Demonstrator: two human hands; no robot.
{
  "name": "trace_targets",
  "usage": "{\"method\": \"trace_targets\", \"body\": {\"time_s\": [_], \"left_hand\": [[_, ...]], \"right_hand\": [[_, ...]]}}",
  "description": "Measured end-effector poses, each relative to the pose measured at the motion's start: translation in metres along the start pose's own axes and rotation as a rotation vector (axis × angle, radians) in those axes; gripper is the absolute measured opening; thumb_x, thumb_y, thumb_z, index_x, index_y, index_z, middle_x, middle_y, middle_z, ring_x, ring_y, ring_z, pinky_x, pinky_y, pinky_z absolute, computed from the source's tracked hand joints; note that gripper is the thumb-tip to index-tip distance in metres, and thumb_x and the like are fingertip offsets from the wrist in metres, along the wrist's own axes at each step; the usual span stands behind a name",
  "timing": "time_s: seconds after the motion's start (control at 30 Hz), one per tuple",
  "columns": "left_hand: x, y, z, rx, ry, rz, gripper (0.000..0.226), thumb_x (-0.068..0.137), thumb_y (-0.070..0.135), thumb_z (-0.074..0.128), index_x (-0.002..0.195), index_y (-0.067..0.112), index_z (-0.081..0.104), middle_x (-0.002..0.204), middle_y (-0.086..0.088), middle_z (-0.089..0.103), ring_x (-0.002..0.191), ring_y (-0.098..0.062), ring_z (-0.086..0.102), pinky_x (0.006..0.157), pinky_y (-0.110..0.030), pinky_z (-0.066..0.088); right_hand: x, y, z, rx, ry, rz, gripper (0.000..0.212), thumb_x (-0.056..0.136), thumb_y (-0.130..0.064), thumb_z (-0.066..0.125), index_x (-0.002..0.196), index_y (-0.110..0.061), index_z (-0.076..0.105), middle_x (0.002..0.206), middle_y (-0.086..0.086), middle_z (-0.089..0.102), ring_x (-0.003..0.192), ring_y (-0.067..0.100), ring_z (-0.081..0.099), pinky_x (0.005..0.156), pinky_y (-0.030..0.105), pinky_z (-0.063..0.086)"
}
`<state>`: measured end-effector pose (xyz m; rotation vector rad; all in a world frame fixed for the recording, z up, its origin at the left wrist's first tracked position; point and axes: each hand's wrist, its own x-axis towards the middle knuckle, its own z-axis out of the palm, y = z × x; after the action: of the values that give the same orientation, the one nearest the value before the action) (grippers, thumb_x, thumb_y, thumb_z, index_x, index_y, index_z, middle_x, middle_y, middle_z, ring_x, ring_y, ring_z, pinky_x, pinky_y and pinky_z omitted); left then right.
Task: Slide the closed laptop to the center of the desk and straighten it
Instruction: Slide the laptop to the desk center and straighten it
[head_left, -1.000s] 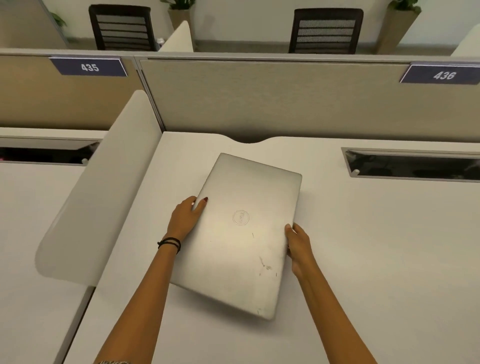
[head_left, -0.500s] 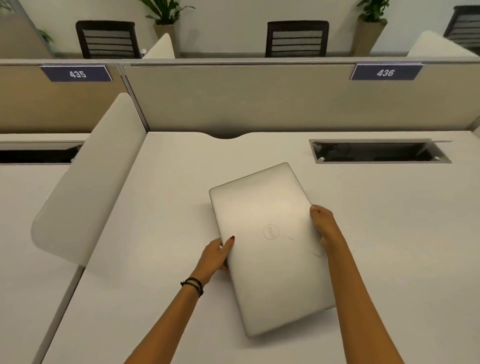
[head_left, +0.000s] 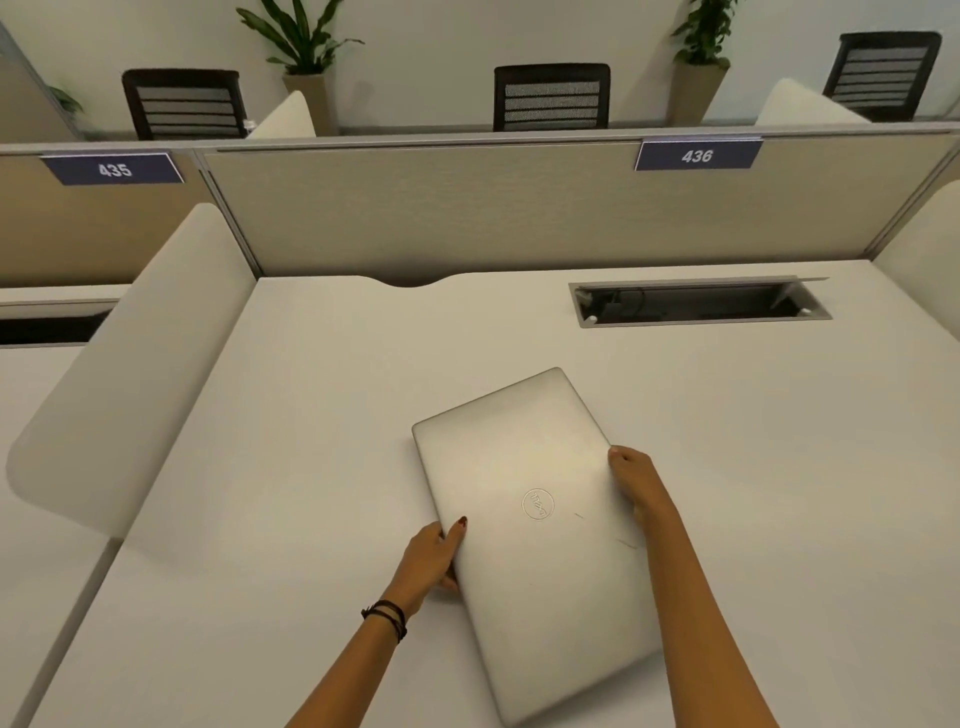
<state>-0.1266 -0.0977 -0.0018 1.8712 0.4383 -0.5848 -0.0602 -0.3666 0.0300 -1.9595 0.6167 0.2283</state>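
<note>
A closed silver laptop lies on the white desk, near the middle and toward the front edge. It sits skewed, its long side running from upper left to lower right, with a round logo on the lid. My left hand grips its left long edge, thumb on the lid. On the opposite long edge, my right hand holds it with fingers curled over the rim. My right forearm hides the laptop's lower right edge.
An open cable tray slot is cut into the desk at the back right. A beige partition closes the back. A curved white divider panel bounds the left side, another stands at the right. Chairs and potted plants stand beyond.
The laptop has slid right across the desk and turned counter-clockwise, its far end swinging from right-leaning to left-leaning. Both hands kept their hold on its long edges.
</note>
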Motion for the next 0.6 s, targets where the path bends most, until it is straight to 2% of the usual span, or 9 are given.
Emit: {"method": "trace_targets", "body": {"time_s": [0.07, 0.13, 0.2, 0.37, 0.47, 0.53, 0.6], "left_hand": [[-0.003, -0.002, 0.007, 0.015, 0.009, -0.003, 0.043, 0.094, 0.043, 0.047, 0.066, 0.014, 0.034, 0.067, -0.002, 0.042, 0.066, -0.025, 0.053, 0.062, -0.031, 0.048], [-0.007, -0.002, 0.019, 0.002, 0.008, -0.020, 0.042, 0.094, 0.044, 0.047, 0.067, 0.013, 0.035, 0.069, -0.004, 0.045, 0.068, -0.026, 0.057, 0.059, -0.028, 0.048], [-0.013, 0.000, 0.032, -0.018, -0.012, -0.051, 0.041, 0.094, 0.045, 0.047, 0.070, 0.013, 0.037, 0.075, -0.008, 0.050, 0.061, -0.026, 0.062, 0.050, -0.024, 0.049], [-0.020, 0.007, 0.063, -0.054, -0.076, -0.099, 0.036, 0.094, 0.044, 0.045, 0.078, 0.012, 0.044, 0.080, -0.008, 0.062, 0.045, -0.015, 0.065, 0.047, -0.022, 0.052], [-0.026, 0.013, 0.081, -0.139, -0.104, -0.117, 0.030, 0.096, 0.039, 0.044, 0.083, 0.013, 0.049, 0.080, -0.006, 0.065, 0.044, -0.013, 0.066, 0.041, -0.019, 0.052], [-0.028, 0.017, 0.093, -0.191, -0.100, -0.133, 0.028, 0.097, 0.036, 0.044, 0.093, 0.009, 0.052, 0.084, -0.008, 0.068, 0.048, -0.015, 0.068, 0.043, -0.021, 0.055], [-0.030, 0.021, 0.103, -0.232, -0.094, -0.149, 0.032, 0.097, 0.033, 0.044, 0.106, 0.003, 0.052, 0.097, -0.013, 0.069, 0.058, -0.019, 0.070, 0.048, -0.025, 0.059]], "right_hand": [[0.001, 0.006, -0.003, -0.005, -0.005, -0.002, 0.037, 0.087, -0.011, 0.034, 0.056, -0.025, 0.021, 0.058, -0.002, 0.022, 0.054, 0.013, 0.016, 0.054, 0.027, 0.011], [0.003, 0.012, -0.012, -0.025, -0.011, 0.002, 0.037, 0.088, -0.010, 0.035, 0.056, -0.024, 0.021, 0.058, -0.002, 0.022, 0.054, 0.014, 0.017, 0.054, 0.027, 0.012], [0.008, 0.018, -0.022, -0.064, -0.013, 0.005, 0.038, 0.088, -0.010, 0.035, 0.056, -0.024, 0.022, 0.058, -0.001, 0.023, 0.055, 0.014, 0.018, 0.054, 0.028, 0.012], [0.025, 0.029, -0.045, -0.168, -0.029, 0.016, 0.038, 0.088, -0.007, 0.035, 0.055, -0.022, 0.023, 0.057, 0.001, 0.023, 0.054, 0.017, 0.018, 0.054, 0.029, 0.012], [0.036, 0.032, -0.056, -0.190, -0.034, 0.021, 0.038, 0.088, -0.008, 0.037, 0.055, -0.022, 0.024, 0.058, 0.001, 0.026, 0.054, 0.017, 0.020, 0.053, 0.028, 0.013], [0.045, 0.033, -0.061, -0.203, -0.047, 0.015, 0.035, 0.089, -0.009, 0.038, 0.056, -0.019, 0.030, 0.061, 0.003, 0.031, 0.056, 0.017, 0.023, 0.057, 0.027, 0.018], [0.055, 0.034, -0.065, -0.204, -0.056, 0.015, 0.029, 0.089, -0.010, 0.040, 0.061, -0.003, 0.047, 0.072, 0.008, 0.042, 0.066, 0.017, 0.033, 0.065, 0.028, 0.024]]}}
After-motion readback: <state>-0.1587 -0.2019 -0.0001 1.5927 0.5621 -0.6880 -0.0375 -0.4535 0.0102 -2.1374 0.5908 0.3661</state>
